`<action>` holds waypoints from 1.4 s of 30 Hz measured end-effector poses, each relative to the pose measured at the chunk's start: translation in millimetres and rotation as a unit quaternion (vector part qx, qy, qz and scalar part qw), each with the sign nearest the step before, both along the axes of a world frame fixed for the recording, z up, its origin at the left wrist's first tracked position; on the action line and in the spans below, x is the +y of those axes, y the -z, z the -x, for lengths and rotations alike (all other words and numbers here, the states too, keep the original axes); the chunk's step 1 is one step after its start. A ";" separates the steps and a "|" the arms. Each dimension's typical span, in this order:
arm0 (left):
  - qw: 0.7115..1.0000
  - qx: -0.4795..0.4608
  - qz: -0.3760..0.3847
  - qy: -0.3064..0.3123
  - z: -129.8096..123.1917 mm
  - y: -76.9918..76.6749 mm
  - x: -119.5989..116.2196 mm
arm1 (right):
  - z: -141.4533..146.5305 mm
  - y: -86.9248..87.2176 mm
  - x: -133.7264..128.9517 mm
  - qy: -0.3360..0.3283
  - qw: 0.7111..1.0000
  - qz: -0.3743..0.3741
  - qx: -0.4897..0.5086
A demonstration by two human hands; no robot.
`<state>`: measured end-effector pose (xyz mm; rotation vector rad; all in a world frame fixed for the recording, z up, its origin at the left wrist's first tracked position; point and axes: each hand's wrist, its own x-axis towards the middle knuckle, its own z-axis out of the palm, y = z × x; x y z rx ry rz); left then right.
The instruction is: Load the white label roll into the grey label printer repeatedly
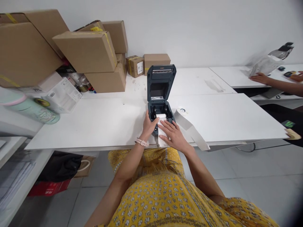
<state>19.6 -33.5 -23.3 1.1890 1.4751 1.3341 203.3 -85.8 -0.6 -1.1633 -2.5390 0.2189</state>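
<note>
A dark blue-grey label printer [161, 70] stands on the white table with its lid raised. A strip of white label paper [162, 141] comes out of its front and hangs toward the table edge. My left hand [149, 125] grips the printer's left side, its thumb resting by the strip. Spread over the strip and the printer's front right, the fingers of my right hand [174, 135] lie flat. Right of the printer, a label roll [182, 111] sits partly unwound, its paper tail reaching past the table's front edge. My palms hide part of the printer's front.
Stacked cardboard boxes [82, 52] fill the table's left and back. A mint-green bottle [40, 110] leans in beside a white carton [62, 94]. At far right, another person's hand [259, 78] rests near a plastic bag [265, 65].
</note>
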 end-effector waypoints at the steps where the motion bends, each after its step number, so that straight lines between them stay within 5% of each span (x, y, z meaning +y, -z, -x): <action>1: 1.000 -0.003 0.002 0.005 -0.4 0.9 -4.2 | -2.3 -1.2 0.2 -0.006 1.000 0.010 0.014; 5: 0.999 -0.036 -0.004 0.013 -4.0 8.3 -18.5 | -19.8 -21.9 9.2 -0.031 0.984 0.091 0.153; 8: 0.998 -0.062 0.005 0.015 -9.0 13.9 -28.2 | -29.2 -54.9 39.1 0.035 0.957 0.038 0.286; 13: 0.998 -0.066 0.014 0.011 -16.6 17.3 -48.1 | -11.4 -116.9 153.1 0.087 0.938 -0.131 0.310; 16: 0.997 -0.076 0.009 0.008 -20.6 18.4 -62.5 | 9.0 -142.5 223.3 0.071 0.949 -0.122 0.282; 19: 0.995 -0.098 0.011 0.015 -23.3 21.0 -74.3 | 18.3 -154.8 248.4 0.043 0.965 -0.063 0.251; 21: 0.993 -0.112 0.013 0.024 -23.8 23.8 -79.4 | 15.4 -156.1 231.0 0.033 0.965 -0.066 0.251; 24: 0.993 -0.110 0.008 0.029 -23.5 28.8 -83.2 | 3.6 -147.2 167.2 0.050 0.961 -0.114 0.247; 27: 0.995 -0.097 0.000 0.024 -23.6 32.8 -84.7 | -6.2 -123.0 96.1 0.058 0.966 -0.125 0.220; 30: 0.996 -0.087 0.011 0.020 -23.8 35.3 -86.3 | -5.0 -87.9 54.0 0.032 0.984 -0.085 0.156; 35: 0.998 -0.058 0.025 0.025 -20.3 38.9 -88.3 | 16.6 -39.6 49.5 0.088 0.988 -0.039 0.123; 42: 0.998 -0.047 0.009 0.048 -13.8 42.6 -89.8 | 20.6 -21.2 52.6 0.149 0.961 -0.096 0.214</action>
